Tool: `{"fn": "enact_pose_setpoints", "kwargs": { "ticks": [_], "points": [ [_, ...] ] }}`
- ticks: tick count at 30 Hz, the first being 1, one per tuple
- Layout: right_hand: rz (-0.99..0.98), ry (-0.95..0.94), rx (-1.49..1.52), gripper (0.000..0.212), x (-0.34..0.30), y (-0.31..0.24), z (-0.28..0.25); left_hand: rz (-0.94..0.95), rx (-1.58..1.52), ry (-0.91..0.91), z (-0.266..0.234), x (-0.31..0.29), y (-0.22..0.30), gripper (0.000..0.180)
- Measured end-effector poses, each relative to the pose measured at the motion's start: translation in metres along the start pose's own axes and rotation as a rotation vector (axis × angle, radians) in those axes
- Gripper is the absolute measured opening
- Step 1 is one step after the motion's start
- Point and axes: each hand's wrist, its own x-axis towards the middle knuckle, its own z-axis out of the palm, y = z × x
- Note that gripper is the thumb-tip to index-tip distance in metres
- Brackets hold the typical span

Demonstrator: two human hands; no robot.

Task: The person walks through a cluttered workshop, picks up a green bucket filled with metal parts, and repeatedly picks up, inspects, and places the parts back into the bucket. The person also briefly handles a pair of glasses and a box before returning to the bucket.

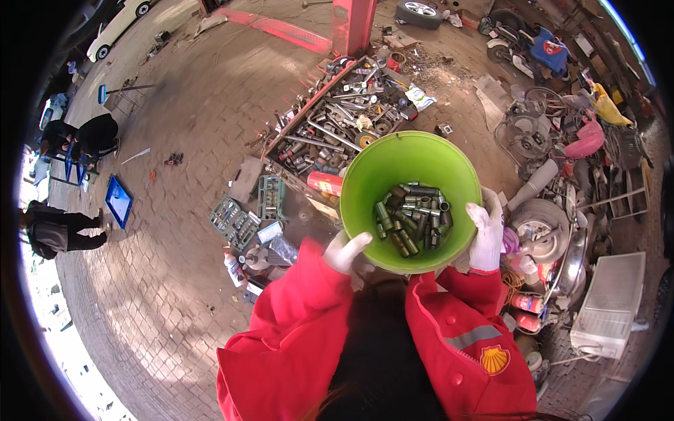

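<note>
Between my two gloved hands is a lime-green plastic bucket (365, 161), its open top facing up toward me. Inside, at the bottom, lie several metal sockets (414, 217), some dark and some shiny. My left hand (346, 251) grips the near left side, thumb over the rim and fingers hidden behind the wall. On the right side, my right hand (486, 235) holds the rim the same way, thumb inside. Both hands wear white gloves under red sleeves. Just beyond the bucket stands a workbench tray (309, 105) heaped with tools and metal parts.
Open green socket cases (235, 222) lie left of the tray, near bottles. A red lift post (351, 28) rises behind it. On the right are piled scrap, a wheel (539, 228) and a white slatted box (609, 305). Other people (63, 228) are at the far left.
</note>
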Motion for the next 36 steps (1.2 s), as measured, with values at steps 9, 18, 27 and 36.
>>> {"fn": "enact_pose_setpoints", "kwargs": {
  "ticks": [9,18,27,36],
  "points": [
    [0.223,-0.462,0.005,0.057,0.227,0.034,0.012,0.22,-0.267,0.624,0.068,0.126,0.001,0.047],
    [0.016,-1.029,-0.324,0.071,0.292,0.015,0.084,0.426,-0.614,0.922,0.108,0.108,0.005,0.049],
    [0.265,-1.289,-0.06,0.087,0.289,0.018,0.099,0.31,-0.242,1.093,0.088,0.044,0.001,0.048],
    [0.227,-1.539,-0.134,0.086,0.399,0.051,0.133,0.338,-0.73,1.266,0.187,0.164,0.027,0.056]
  ]
}}
